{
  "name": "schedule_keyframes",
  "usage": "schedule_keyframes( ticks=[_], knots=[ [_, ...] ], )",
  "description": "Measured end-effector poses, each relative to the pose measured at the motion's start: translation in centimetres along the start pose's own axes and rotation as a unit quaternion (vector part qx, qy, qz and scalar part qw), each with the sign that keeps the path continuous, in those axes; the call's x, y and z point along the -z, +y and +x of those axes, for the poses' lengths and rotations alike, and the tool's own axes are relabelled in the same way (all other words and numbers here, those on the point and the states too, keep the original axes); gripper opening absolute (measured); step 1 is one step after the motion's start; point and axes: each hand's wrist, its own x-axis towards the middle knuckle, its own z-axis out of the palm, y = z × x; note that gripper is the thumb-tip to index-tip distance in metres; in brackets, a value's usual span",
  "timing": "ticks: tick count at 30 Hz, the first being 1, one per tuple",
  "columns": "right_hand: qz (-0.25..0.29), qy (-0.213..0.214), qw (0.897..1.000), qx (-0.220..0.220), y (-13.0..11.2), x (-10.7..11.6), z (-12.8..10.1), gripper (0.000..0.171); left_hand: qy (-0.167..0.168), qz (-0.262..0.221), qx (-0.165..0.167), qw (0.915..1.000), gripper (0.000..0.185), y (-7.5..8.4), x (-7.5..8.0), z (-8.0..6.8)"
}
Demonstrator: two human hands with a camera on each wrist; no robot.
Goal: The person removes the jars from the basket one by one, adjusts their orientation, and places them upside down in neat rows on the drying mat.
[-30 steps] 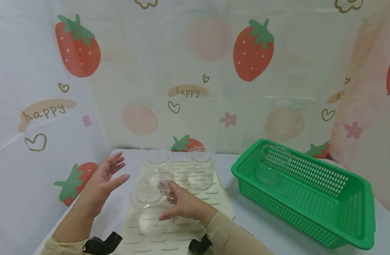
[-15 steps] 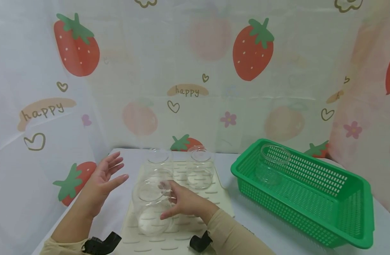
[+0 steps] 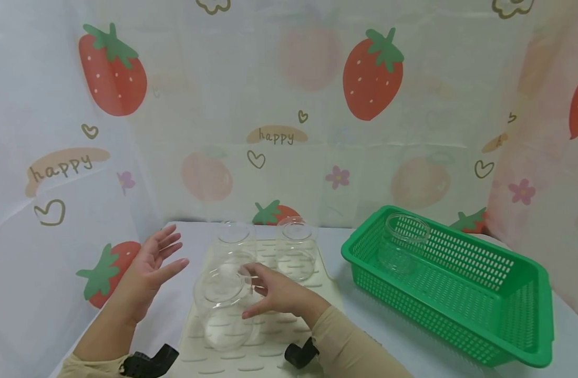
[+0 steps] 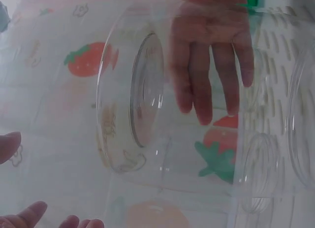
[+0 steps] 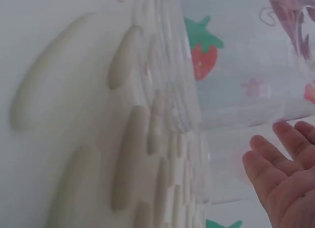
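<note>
A clear glass jar [image 3: 220, 310] stands at the near left of a cream ribbed mat [image 3: 270, 357]. My right hand [image 3: 275, 296] grips its right side, fingers near the rim and thumb lower down. In the left wrist view those fingers [image 4: 211, 65] show through the jar [image 4: 147, 100]. My left hand [image 3: 152, 268] hovers open just left of the jar, palm toward it and not touching. The right wrist view shows the jar's wall [image 5: 167, 65] over the mat [image 5: 59, 114], with the left palm [image 5: 285, 169] beyond.
Three more glass jars stand farther back on the mat, two at the far end [image 3: 234, 236] [image 3: 296, 249] and one [image 3: 234, 260] just behind the held jar. A green plastic basket [image 3: 435, 310] at the right holds another jar [image 3: 402, 247]. Strawberry-print cloth surrounds the table.
My right hand has slid slightly up and right along the jar's side. The jar and the left hand have barely moved.
</note>
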Motion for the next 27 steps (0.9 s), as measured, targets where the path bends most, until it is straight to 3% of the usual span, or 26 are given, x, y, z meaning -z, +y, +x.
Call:
schedule_keyframes(
  ticks=[9,27],
  knots=[
    [-0.022,0.009,1.000,0.015,-1.2,1.9,-0.7,0.078,-0.012,-0.004,0.005,0.9999,0.069,0.1,-0.3,0.0],
    [-0.051,0.044,0.996,0.051,-3.4,6.4,-3.0,0.068,-0.030,-0.034,-0.036,0.9983,0.064,1.2,-1.3,0.6]
  ],
)
